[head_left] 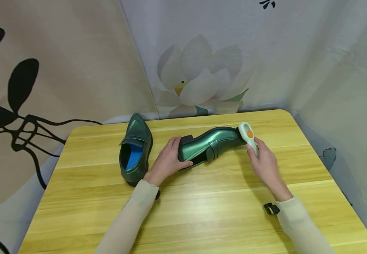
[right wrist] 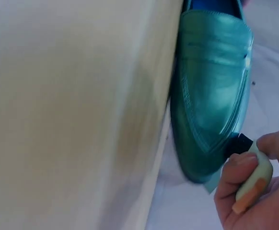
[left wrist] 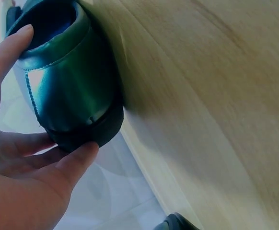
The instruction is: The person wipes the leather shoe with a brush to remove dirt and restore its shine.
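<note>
A shiny green loafer (head_left: 199,144) lies tipped on its side, its opening toward me and its toe to the right. My left hand (head_left: 170,159) grips it at the heel; in the left wrist view, fingers and thumb span the heel (left wrist: 72,96) from rim to sole. In my right hand (head_left: 265,164) is a white-handled brush (head_left: 249,137) with an orange button. Its dark bristles are at the toe's sole edge. The right wrist view has the brush (right wrist: 260,176) beside the toe (right wrist: 209,105); whether the bristles touch cannot be told.
A matching green loafer (head_left: 139,132) with a blue insole stands upright left of my left hand, toe pointing away. Both lie on a wooden table (head_left: 215,218) with rounded far corners. Pale printed curtains (head_left: 85,63) hang behind and beside it.
</note>
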Tool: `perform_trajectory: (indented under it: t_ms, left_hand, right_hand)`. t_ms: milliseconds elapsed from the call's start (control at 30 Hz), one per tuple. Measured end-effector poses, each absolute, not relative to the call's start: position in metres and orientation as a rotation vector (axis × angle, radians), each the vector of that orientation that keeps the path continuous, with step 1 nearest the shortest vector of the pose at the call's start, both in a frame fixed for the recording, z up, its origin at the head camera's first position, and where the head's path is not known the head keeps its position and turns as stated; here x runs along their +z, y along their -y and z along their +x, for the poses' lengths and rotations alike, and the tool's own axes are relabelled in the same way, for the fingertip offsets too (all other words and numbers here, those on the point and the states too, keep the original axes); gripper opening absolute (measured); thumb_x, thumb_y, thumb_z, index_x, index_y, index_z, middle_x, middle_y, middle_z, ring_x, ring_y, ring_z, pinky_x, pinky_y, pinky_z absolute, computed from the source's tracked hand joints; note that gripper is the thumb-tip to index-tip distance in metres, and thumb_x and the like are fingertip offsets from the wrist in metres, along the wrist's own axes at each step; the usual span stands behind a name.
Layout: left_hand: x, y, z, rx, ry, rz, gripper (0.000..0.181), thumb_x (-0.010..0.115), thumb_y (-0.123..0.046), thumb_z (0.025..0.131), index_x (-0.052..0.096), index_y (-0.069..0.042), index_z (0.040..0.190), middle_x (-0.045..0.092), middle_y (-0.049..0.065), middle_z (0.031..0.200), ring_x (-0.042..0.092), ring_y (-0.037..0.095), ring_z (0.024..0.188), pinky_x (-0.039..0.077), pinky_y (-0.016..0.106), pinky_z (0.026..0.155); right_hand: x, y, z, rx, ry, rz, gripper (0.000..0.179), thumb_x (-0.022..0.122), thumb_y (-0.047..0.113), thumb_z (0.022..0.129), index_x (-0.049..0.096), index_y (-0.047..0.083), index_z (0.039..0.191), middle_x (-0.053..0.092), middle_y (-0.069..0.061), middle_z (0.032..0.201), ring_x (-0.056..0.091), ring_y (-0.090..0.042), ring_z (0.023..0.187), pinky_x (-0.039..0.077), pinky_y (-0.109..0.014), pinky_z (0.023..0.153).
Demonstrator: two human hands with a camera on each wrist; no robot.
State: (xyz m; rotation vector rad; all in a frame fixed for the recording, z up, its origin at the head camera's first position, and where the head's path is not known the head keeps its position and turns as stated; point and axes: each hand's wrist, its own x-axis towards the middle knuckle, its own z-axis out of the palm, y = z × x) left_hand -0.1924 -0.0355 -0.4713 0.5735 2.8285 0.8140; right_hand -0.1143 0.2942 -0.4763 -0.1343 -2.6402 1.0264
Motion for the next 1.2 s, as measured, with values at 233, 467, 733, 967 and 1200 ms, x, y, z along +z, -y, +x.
perform_trajectory:
  t_ms: [233,467,733,967,1200]
  left_hand:
    - [-0.471,0.035,-0.192,0.826,-2.826,0.57,0.107,0.088,-0.048,0.081,0.032,-0.002,0.16,0.035,0.018,0.161,0.046,0.035,0.137,0.042,0.051,0.113]
    - [-0.469,0.034,-0.191,0.835,-2.824,0.575,0.106,0.089,-0.046,0.081,0.032,-0.001,0.159,0.035,0.019,0.16,0.046,0.035,0.138,0.042,0.051,0.113]
    - [-0.469,0.033,-0.191,0.825,-2.818,0.552,0.107,0.088,-0.046,0.081,0.031,-0.002,0.16,0.033,0.018,0.162,0.043,0.035,0.141,0.04,0.051,0.115]
    - [-0.468,0.034,-0.191,0.826,-2.825,0.568,0.108,0.089,-0.046,0.081,0.031,-0.001,0.16,0.034,0.02,0.161,0.043,0.036,0.142,0.039,0.05,0.115]
    - [-0.47,0.033,-0.191,0.83,-2.821,0.576,0.108,0.089,-0.045,0.082,0.029,0.0,0.16,0.033,0.021,0.162,0.04,0.036,0.144,0.038,0.049,0.117]
  right_hand:
    - [-0.48,-0.317,-0.104,1.019,2.689,-0.216,0.057,0.05,0.031,0.111,0.044,-0.015,0.146,0.065,-0.032,0.106,0.057,-0.03,0.069,0.044,-0.035,0.056]
    - [-0.474,-0.296,-0.115,1.014,2.646,-0.117,0.054,0.055,0.028,0.109,0.048,-0.013,0.144,0.066,-0.03,0.107,0.062,-0.039,0.08,0.051,-0.05,0.066]
    - [-0.463,-0.284,-0.124,0.945,2.666,-0.028,0.053,0.057,0.029,0.108,0.05,-0.007,0.146,0.062,-0.033,0.129,0.064,-0.049,0.105,0.05,-0.064,0.083]
    - [-0.462,-0.312,-0.115,0.869,2.708,-0.093,0.052,0.052,0.03,0.11,0.053,-0.008,0.145,0.068,-0.03,0.109,0.06,-0.038,0.075,0.047,-0.051,0.063]
    - [-0.455,-0.308,-0.122,0.864,2.748,-0.074,0.056,0.048,0.034,0.111,0.051,-0.007,0.148,0.067,-0.029,0.105,0.058,-0.037,0.077,0.046,-0.052,0.065]
